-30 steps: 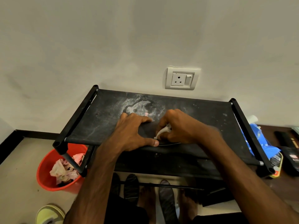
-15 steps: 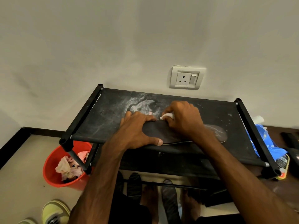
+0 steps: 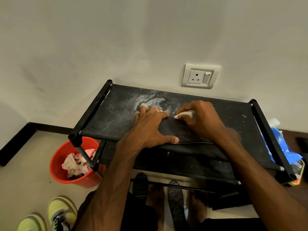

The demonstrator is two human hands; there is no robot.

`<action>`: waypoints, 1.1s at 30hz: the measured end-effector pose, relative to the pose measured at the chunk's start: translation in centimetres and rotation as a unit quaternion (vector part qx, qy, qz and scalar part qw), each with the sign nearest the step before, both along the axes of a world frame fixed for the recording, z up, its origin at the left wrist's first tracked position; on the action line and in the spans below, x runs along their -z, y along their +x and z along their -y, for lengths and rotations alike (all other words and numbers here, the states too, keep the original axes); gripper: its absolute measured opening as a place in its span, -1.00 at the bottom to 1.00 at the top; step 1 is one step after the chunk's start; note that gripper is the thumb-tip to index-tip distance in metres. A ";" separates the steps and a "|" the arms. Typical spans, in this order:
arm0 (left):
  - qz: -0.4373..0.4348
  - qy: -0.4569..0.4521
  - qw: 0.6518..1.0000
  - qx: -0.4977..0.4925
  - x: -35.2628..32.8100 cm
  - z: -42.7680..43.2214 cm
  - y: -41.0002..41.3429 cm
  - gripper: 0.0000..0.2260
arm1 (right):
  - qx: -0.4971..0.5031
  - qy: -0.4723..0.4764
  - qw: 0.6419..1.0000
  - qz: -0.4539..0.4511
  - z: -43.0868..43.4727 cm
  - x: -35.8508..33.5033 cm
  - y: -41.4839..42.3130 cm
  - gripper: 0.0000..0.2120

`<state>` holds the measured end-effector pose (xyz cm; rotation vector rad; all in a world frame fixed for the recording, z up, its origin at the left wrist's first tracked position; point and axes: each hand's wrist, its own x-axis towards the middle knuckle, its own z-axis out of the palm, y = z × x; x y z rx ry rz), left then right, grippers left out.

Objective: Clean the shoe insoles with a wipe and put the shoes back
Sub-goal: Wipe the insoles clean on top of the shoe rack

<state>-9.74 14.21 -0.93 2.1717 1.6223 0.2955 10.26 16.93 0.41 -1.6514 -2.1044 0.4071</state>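
A dark insole [image 3: 176, 132] lies flat on the top shelf of the black shoe rack [image 3: 106, 120]. My left hand [image 3: 153, 125] presses its left end down with spread fingers, thumb along the near edge. My right hand [image 3: 201, 120] grips a folded white wipe [image 3: 184, 115] and holds it against the insole's far edge. Much of the insole is hidden under both hands. Two yellow-green sneakers [image 3: 58, 212] stand on the floor at bottom left.
A red bucket [image 3: 57, 165] with crumpled used wipes sits under the rack's left corner. A blue packet [image 3: 280, 145] lies right of the rack. A wall socket [image 3: 199, 77] is above the rack. Dark insoles [image 3: 140, 182] and my bare feet show below.
My right hand with the wipe has slid along the insole from its near middle toward the far edge. The left hand keeps pressing the insole in the same spot.
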 end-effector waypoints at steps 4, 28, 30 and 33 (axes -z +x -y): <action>-0.005 0.012 1.000 -0.001 0.2 -0.1 0.1 -0.21 | -0.006 0.000 1.000 0.016 -0.2 0.2 -0.5 -0.89; 0.009 -0.003 1.000 -0.019 0.0 0.0 0.5 -0.28 | -0.014 -0.006 0.994 0.112 -0.7 0.4 -1.3 -0.88; 0.015 -0.006 1.000 -0.023 0.1 0.0 0.4 -0.28 | -0.032 -0.019 0.993 0.114 -0.6 0.3 -1.2 -0.87; 0.018 0.000 0.999 -0.026 0.3 0.0 0.4 -0.29 | -0.072 -0.044 0.992 0.099 -0.2 -0.2 -0.8 -0.86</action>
